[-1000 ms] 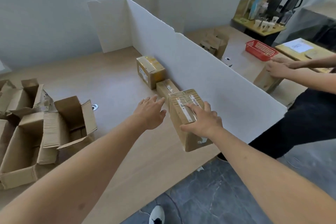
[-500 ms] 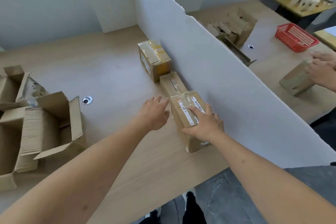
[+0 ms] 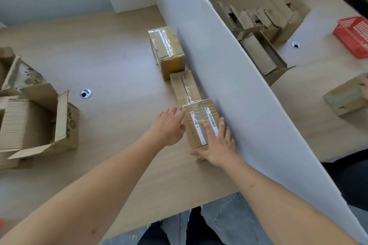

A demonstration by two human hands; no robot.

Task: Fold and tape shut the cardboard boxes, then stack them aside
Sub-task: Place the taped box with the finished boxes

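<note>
Right of right hand [image 3: 216, 146]: white divider panel [image 3: 229, 77], upright, touching; no passage.
Ahead of both hands: labelled box [image 3: 199, 123], flat taped box [image 3: 186, 87], yellow-taped box [image 3: 166, 49], in line along the panel.
Left of left hand [image 3: 169, 126]: bare counter [image 3: 119, 65], then open boxes [image 3: 39, 121].

I'm seeing bright, even daylight, soft shadows on the table [image 3: 119, 61], glare on tape, wide-angle bending and slight blur at the edges.
</note>
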